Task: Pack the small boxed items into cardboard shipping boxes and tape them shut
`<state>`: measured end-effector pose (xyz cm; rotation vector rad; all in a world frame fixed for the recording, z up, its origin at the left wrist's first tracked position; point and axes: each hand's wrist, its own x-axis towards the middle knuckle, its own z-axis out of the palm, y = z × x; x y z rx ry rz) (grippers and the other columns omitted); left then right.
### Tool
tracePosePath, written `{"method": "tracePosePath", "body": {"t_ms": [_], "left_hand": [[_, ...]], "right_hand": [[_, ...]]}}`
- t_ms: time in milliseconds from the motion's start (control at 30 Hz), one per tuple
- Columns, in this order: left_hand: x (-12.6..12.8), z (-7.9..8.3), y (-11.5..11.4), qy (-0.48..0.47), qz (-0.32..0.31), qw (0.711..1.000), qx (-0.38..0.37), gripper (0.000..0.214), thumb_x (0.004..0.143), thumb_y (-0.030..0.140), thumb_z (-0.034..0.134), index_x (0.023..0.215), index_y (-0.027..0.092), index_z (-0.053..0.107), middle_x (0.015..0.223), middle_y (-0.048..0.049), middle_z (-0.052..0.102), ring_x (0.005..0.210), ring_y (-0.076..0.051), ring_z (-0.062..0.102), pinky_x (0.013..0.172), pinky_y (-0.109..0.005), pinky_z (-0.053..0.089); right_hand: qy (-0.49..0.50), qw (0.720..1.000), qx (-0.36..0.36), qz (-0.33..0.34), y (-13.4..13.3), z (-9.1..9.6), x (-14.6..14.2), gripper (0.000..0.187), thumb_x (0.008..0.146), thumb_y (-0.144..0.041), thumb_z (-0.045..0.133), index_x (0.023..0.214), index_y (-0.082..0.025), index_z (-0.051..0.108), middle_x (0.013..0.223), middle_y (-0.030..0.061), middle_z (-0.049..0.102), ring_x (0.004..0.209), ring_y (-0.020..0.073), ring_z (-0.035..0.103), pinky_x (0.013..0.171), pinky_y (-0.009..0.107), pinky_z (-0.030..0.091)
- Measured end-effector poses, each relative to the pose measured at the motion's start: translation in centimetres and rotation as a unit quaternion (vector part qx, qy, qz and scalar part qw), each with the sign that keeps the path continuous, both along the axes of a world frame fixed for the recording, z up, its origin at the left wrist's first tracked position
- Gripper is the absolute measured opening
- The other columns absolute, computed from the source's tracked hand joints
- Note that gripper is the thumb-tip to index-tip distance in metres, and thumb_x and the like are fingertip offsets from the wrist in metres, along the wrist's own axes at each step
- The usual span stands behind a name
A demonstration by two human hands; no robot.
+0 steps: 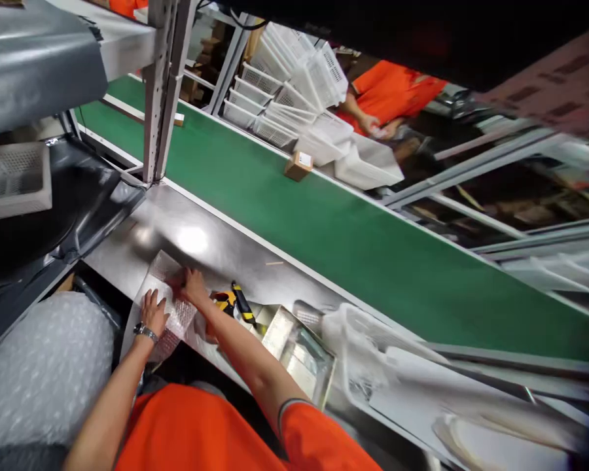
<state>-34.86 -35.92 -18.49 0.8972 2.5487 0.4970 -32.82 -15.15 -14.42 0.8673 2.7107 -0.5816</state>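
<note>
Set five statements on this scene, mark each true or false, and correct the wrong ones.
1. The left hand rests on bubble wrap. True.
2. The watch is on the right wrist. False: it is on the left wrist.
3. A brown box sits on the green belt. True.
4. The metal tray lies left of both hands. False: it lies to their right.
5. The shirt of the co-worker across the belt is blue. False: it is orange.

Glossy, bubbled plastic wrap [180,313]; smooth metal worktop [220,252]
</note>
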Motion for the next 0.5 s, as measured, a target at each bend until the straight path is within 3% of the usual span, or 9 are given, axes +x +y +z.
{"method": "tracePosePath", "body": {"t_ms": [100,167,267,367,433,500], "left_hand": [[-1.1,-0.2,2.4,0.016,-0.044,0.998,-0.036,0.055,0.099,0.024,0.085,0.153,0.026,0.078,0.184,-0.0176,0.055,0.179,-0.045,0.039,0.147,-0.072,0.033],[-1.9,-0.2,3.2,0.025,-0.055,0.997,-0.056,0.056,0.095,0.028,0.091,0.150,0.027,0.079,0.182,-0.0184,0.057,0.180,-0.049,0.035,0.144,-0.081,0.029],[-3.0,-0.1,3.5,0.023,-0.051,0.996,-0.072,0.068,0.091,0.036,0.096,0.154,0.027,0.074,0.178,-0.0199,0.058,0.178,-0.049,0.034,0.142,-0.084,0.028],[-3.7,-0.5,3.3,0.025,-0.023,0.998,-0.061,0.096,0.081,0.043,0.103,0.167,0.023,0.063,0.179,-0.0241,0.054,0.176,-0.048,0.039,0.143,-0.078,0.032],[-4.0,-1.2,2.9,0.030,0.005,0.999,-0.037,0.113,0.074,0.045,0.107,0.171,0.015,0.058,0.183,-0.0290,0.047,0.177,-0.051,0.037,0.145,-0.071,0.033],[-4.5,-2.0,2.1,0.034,0.029,0.999,-0.004,0.119,0.072,0.046,0.106,0.172,0.009,0.054,0.184,-0.0320,0.043,0.178,-0.053,0.035,0.146,-0.067,0.035]], "right_hand": [[-0.010,1.000,-0.015,0.023,3.9,0.8,-1.8,0.089,0.101,-0.027,0.082,0.180,-0.006,0.047,0.163,0.0292,0.067,0.143,0.0390,0.065,0.122,0.048,0.052],[-0.003,0.998,-0.041,0.053,6.1,1.1,-2.1,0.097,0.094,-0.032,0.093,0.179,-0.009,0.052,0.165,0.0258,0.069,0.145,0.0381,0.065,0.125,0.046,0.052],[0.068,0.994,-0.060,0.068,9.2,1.5,0.4,0.094,0.094,-0.037,0.094,0.177,-0.015,0.057,0.175,0.0235,0.063,0.159,0.0377,0.060,0.132,0.048,0.049],[0.108,0.991,-0.022,-0.071,12.3,1.8,6.0,0.068,0.106,-0.031,0.074,0.171,-0.012,0.063,0.169,0.0270,0.067,0.155,0.0355,0.066,0.128,0.047,0.054],[0.025,0.981,-0.006,-0.191,13.8,1.9,10.1,0.059,0.100,-0.028,0.077,0.155,-0.008,0.074,0.146,0.0283,0.079,0.135,0.0358,0.079,0.113,0.043,0.062],[-0.059,0.968,-0.020,-0.244,14.6,1.8,13.0,0.050,0.086,-0.026,0.090,0.132,-0.008,0.084,0.115,0.0226,0.086,0.107,0.0346,0.085,0.092,0.038,0.066]]}}
